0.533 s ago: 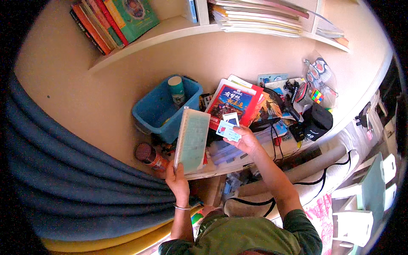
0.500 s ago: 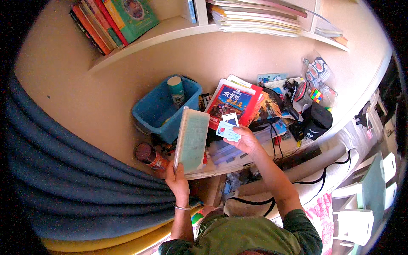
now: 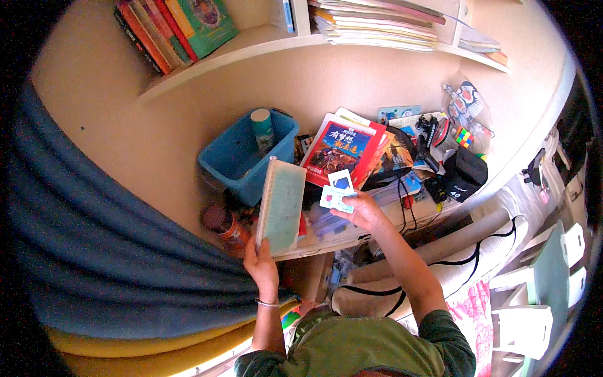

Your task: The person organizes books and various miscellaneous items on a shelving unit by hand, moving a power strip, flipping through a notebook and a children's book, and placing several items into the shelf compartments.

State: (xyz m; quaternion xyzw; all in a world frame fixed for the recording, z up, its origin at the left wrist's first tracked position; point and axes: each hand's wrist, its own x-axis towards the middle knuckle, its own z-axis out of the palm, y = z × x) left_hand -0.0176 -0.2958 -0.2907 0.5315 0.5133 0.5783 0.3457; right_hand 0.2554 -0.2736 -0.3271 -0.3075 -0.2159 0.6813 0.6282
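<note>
The cards point(image 3: 333, 197) had dipped and levelled slightly, pinched in the right grip point(image 3: 365, 212) at three o'clock of the notebook point(image 3: 284, 204). The left grip point(image 3: 261, 265) stayed clamped on the notebook's lower end; neither thing was set down.

And mid-dial the notebook point(image 3: 284, 207) is looking smooth and plastic-fronted; at ten o'clock the bin point(image 3: 237, 186) is showing smooth plastic; the clear bag point(image 3: 471, 105) at two is glinting, filmy plastic; at eight, folded cloth point(image 3: 119, 267) is looking matt!
</note>
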